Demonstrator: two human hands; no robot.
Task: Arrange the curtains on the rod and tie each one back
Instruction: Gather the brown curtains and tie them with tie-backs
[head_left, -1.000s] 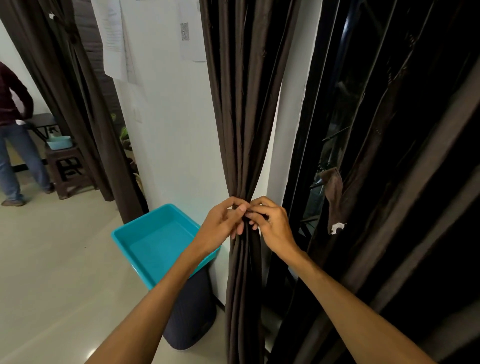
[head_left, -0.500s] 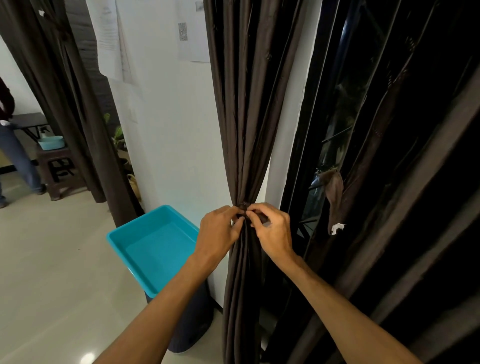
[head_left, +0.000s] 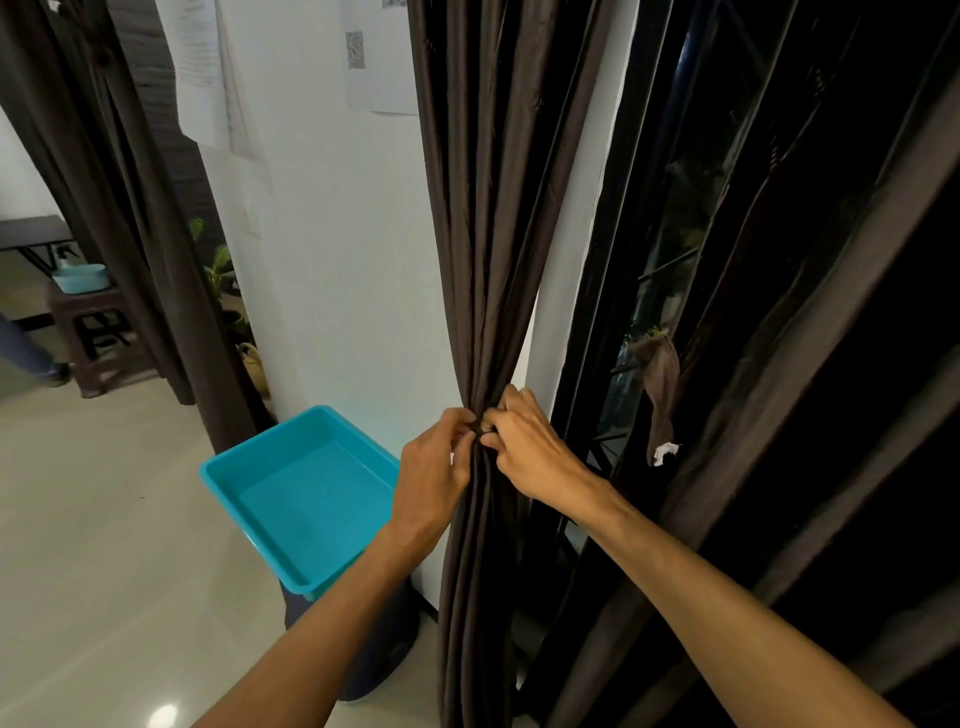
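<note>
A dark brown curtain (head_left: 488, 218) hangs gathered into a narrow bundle beside the white wall. My left hand (head_left: 434, 467) and my right hand (head_left: 530, 447) meet at the pinched waist of the bundle, fingertips closed on a thin brown tie-back there (head_left: 480, 427). The tie itself is almost hidden under my fingers. A second brown curtain (head_left: 810, 322) hangs loose at the right, with a short tie strap (head_left: 662, 395) dangling from it. A third curtain (head_left: 130, 218) hangs at the far left.
A turquoise plastic tray (head_left: 306, 493) rests on a dark bin just left of my arms. Papers (head_left: 208, 73) are stuck on the white wall. A dark window frame (head_left: 618, 260) stands behind the curtain. A wooden stool (head_left: 98, 338) and a person's leg (head_left: 31, 356) are at far left.
My view has shifted slightly right and closer. Both hands stay at the curtain's waist, fingers working tighter together. The person at the left has moved almost out of view.
</note>
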